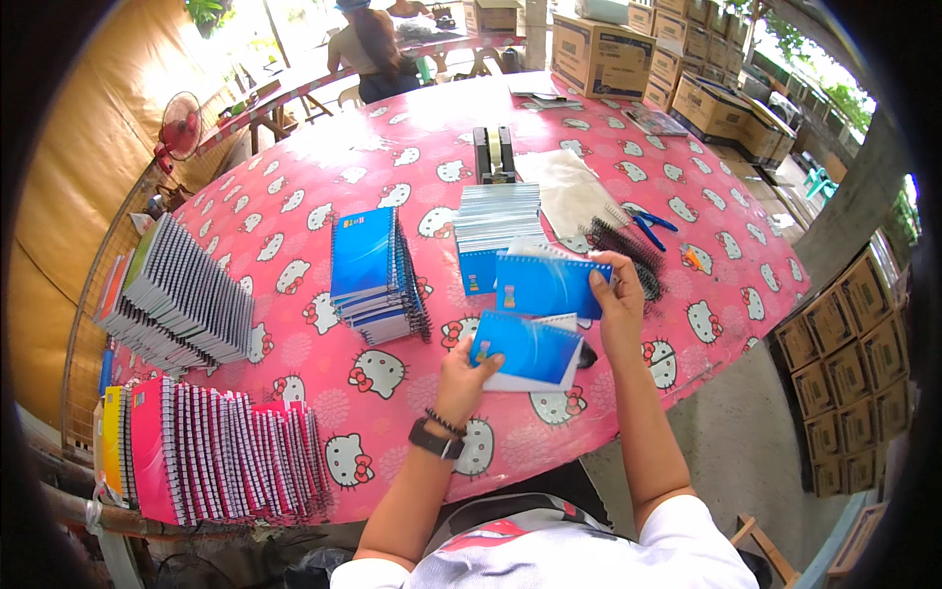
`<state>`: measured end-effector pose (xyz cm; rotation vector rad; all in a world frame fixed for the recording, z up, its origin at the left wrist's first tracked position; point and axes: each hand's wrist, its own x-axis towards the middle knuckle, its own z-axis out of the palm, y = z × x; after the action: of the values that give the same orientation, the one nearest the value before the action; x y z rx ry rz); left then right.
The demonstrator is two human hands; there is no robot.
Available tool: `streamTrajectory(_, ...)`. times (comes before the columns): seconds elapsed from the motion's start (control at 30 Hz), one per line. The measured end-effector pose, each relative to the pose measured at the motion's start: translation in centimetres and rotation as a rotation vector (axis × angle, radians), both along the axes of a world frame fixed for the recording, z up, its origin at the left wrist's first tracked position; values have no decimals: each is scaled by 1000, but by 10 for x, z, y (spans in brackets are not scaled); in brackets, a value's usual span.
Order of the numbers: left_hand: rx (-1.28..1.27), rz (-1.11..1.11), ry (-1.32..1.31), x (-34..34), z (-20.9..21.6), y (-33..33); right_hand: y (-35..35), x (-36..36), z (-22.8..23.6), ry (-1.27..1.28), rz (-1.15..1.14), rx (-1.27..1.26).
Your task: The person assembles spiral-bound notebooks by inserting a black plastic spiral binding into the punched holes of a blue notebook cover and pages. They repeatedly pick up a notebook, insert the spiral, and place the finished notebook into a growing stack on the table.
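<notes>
My left hand (464,381) grips a small blue-covered notebook (530,346) by its left end, thumb on top; punched holes run along its upper edge and white pages show below. In my right hand (618,294) is a second blue-covered notebook (545,283), pinched at its right end, slightly higher and farther away. Just behind it stands a tall stack of blue-covered, unbound page blocks (497,221). Black wire spirals (628,250) lie heaped beyond my right hand, beside blue-handled pliers (651,226). A small dark object (587,355) shows beside the nearer notebook.
Spiral-bound blue notebooks (365,257) are piled left of centre. Farther left stand a notebook stack (182,294) and a row of pink ones (152,447). A tape dispenser (494,155) sits behind the page blocks. Cardboard boxes (601,54), a fan (182,123) and a person (368,54) are beyond.
</notes>
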<state>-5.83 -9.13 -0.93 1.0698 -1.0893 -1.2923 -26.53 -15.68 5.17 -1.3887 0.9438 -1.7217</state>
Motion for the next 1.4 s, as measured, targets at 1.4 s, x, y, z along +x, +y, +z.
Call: streamTrajectory(1.4, -319, 603, -640, 41, 0, 99, 95, 107, -47, 119, 459, 244)
